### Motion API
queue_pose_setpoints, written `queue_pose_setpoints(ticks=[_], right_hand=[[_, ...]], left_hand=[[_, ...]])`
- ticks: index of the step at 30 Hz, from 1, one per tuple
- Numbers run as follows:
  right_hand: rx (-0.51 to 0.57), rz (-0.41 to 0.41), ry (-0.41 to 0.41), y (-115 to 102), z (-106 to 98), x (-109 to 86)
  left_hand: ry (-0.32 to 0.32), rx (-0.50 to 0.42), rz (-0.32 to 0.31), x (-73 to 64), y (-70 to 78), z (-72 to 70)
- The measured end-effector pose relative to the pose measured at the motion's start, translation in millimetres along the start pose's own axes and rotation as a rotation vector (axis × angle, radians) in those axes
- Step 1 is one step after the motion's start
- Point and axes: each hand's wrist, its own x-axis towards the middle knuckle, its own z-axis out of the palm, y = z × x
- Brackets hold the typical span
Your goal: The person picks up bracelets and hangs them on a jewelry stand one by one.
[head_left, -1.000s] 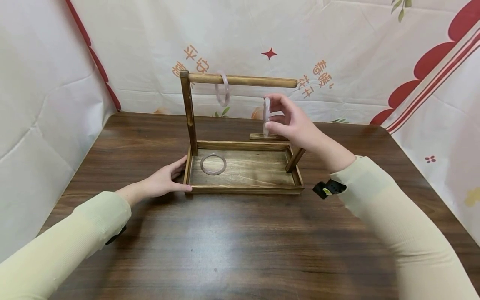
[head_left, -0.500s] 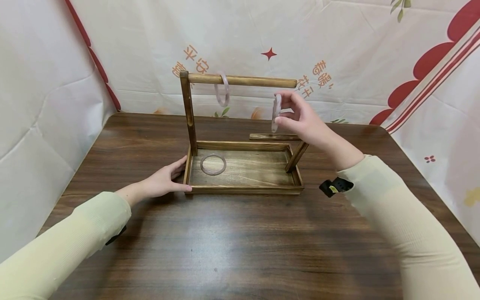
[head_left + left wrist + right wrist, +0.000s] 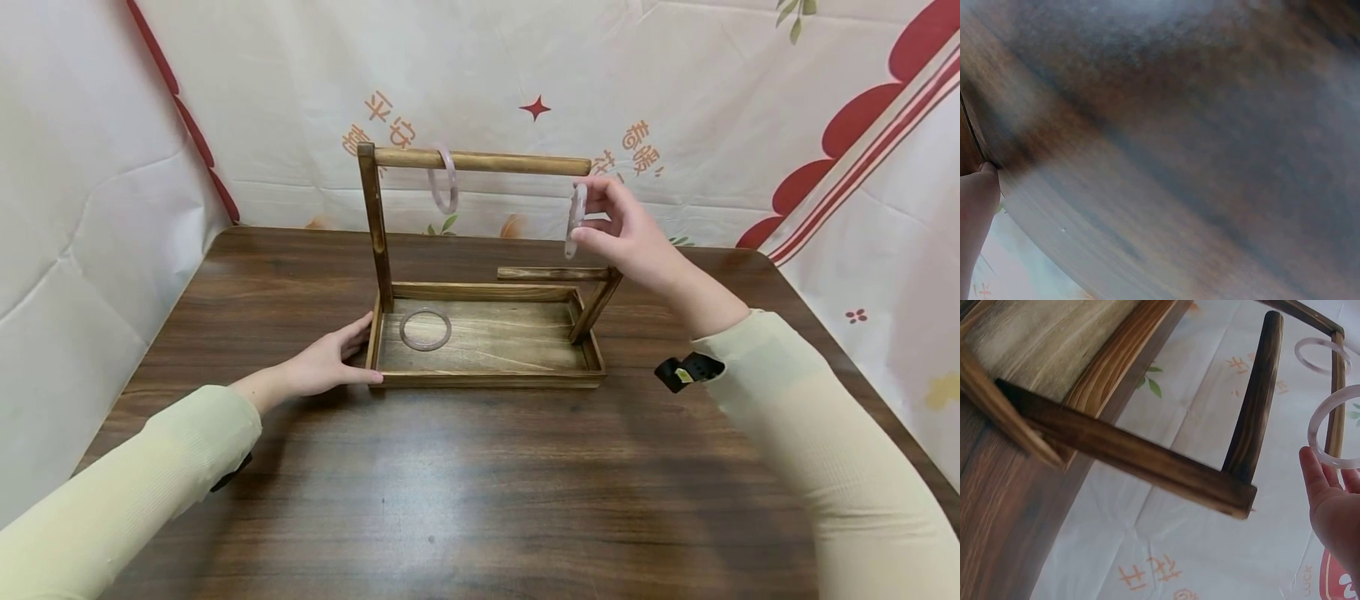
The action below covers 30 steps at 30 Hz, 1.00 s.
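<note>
Between thumb and fingers, my right hand (image 3: 633, 237) pinches a pale lilac bangle (image 3: 574, 221), held upright near the free end of the stand's upper bar (image 3: 517, 163). In the right wrist view this bangle (image 3: 1314, 428) shows as a ring above the fingertips. A second bangle (image 3: 452, 182) hangs on the upper bar, towards its left end. A third bangle (image 3: 402, 331) lies flat at the left of the stand's wooden tray (image 3: 487, 380). My left hand (image 3: 322, 367) rests against the tray's left end, thumb at the front corner and fingers along the side.
From the tray's right end rises a short post (image 3: 597, 307) with a lower bar (image 3: 547, 273) pointing left. A taller post (image 3: 377, 225) carries the upper bar. The brown table (image 3: 450, 492) ends at a printed white cloth (image 3: 300, 100) behind.
My right hand has moved right and slightly up with the bangle, from below the upper bar to near its free end. My left hand and the other bangles stay in place.
</note>
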Motion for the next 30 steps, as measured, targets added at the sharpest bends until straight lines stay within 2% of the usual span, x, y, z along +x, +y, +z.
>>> queue_pose_setpoints(ticks=[15,30], right_hand=[[-0.109,0.031,0.078,7.2,-18.0,0.9],[-0.115,0.047,0.106,9.2,-24.2,10.3]], left_hand=[[-0.003,0.0,0.007,-0.1,-0.3,-0.3],[-0.001,-0.008,0.003,-0.3,-0.6,-0.2]])
